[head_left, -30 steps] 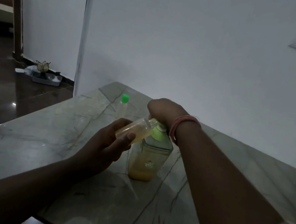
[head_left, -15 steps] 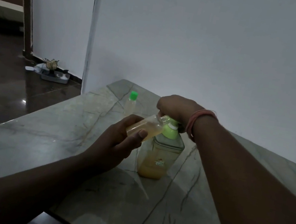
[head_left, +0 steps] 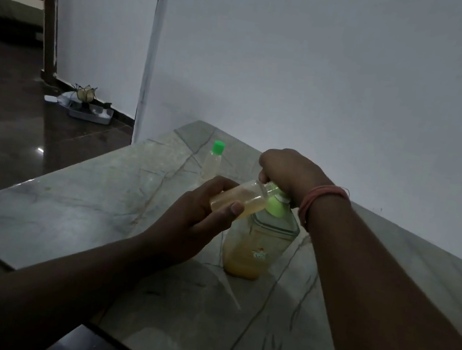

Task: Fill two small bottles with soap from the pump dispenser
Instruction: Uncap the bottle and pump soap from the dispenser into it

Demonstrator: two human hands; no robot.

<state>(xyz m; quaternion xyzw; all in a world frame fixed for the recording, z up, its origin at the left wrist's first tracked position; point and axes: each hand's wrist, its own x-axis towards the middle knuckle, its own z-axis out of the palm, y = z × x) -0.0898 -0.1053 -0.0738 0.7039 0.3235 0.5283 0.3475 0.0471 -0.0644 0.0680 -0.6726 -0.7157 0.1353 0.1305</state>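
Observation:
A clear pump dispenser with a green collar stands on the marble table, holding orange soap in its lower part. My right hand lies over its pump head, which is mostly hidden. My left hand holds a small clear bottle tilted, its open mouth up against the pump spout; yellowish soap fills much of it. A second small bottle with a green cap stands upright behind, near the table's far corner.
A white wall rises close behind the table. The table's left edge drops to a dark glossy floor, where a grey tray with a small lotus-shaped holder sits by the doorway.
The hands, bottle and dispenser keep the same pose. The camera has shifted, so everything sits a little further right in view.

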